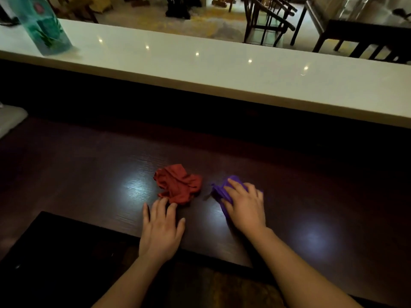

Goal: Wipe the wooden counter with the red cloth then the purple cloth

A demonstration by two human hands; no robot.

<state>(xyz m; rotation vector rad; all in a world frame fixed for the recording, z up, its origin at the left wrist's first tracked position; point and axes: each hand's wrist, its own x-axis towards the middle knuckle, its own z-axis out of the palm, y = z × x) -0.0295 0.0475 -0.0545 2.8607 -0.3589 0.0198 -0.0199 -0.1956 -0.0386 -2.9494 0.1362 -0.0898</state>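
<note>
A crumpled red cloth (179, 184) lies in the middle of the dark wooden counter (89, 174). My left hand (161, 227) rests flat on the wood just in front of it, fingers spread, fingertips touching the cloth's near edge. To the right, my right hand (244, 207) presses down on a bunched purple cloth (219, 191), covering most of it; only its left and far parts show.
A raised white ledge (200, 70) runs across behind the counter, with a teal glass bottle (42, 25) standing at its far left. Dark chairs (266, 16) stand on the floor beyond. A pale object (10, 118) sits at the counter's left edge.
</note>
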